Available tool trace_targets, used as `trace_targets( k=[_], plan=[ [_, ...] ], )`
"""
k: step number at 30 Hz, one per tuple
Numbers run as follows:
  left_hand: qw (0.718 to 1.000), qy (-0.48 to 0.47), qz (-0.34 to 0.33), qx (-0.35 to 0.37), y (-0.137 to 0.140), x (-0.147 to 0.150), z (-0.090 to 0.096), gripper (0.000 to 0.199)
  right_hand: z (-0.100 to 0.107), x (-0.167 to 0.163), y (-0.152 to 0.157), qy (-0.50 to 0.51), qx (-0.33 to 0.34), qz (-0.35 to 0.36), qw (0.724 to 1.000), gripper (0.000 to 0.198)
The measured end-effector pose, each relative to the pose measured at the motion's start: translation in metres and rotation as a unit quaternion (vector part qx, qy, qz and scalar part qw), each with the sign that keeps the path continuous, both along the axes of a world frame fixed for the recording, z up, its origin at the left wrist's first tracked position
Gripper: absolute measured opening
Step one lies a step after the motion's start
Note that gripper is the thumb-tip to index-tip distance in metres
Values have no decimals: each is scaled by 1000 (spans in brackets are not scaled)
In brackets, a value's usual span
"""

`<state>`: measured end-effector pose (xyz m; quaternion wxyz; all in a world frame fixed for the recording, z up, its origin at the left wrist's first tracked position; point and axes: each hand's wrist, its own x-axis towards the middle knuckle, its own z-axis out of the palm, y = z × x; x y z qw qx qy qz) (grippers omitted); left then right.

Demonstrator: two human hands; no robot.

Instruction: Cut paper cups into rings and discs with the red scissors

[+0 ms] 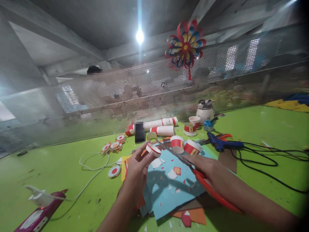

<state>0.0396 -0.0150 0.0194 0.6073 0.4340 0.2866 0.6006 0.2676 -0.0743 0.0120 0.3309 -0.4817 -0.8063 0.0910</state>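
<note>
My left hand (137, 169) pinches a short white-and-red paper cup bottom (154, 150) between thumb and fingers. My right hand (211, 170) is wrapped round red-handled scissors (205, 184). Their blades point left, toward the cut piece, and look parted; whether they touch it I cannot tell. Below both hands lie light blue paper sheets (169, 199), littered with red and white scraps. Just beyond the scissors, a red-and-white paper cup (177, 144) stands beside a tilted paper cup (192, 147).
A blue glue gun (223, 142) with a black cord lies right. Stacked cups (163, 130), a phone (139, 132) and a kettle (205, 112) stand toward the mesh screen (116, 103). Left are a white cable (93, 176) and purple power strip (40, 214). A paper flower (185, 47) hangs above.
</note>
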Motion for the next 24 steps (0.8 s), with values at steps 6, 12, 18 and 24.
trace_targets(
  k=[6,12,18,24],
  plan=[
    [999,7,36,21,-2,2,2,54,0,-1,0,6,-36,34,999,39],
    [999,16,41,17,-1,3,1,58,-2,-4,-4,1,-27,19,999,37],
    [995,80,47,32,1,1,-4,59,-4,-3,7,56,-11,-30,998,41],
    [987,139,53,57,2,0,-7,58,-5,-2,8,42,-47,-10,998,31]
  ],
)
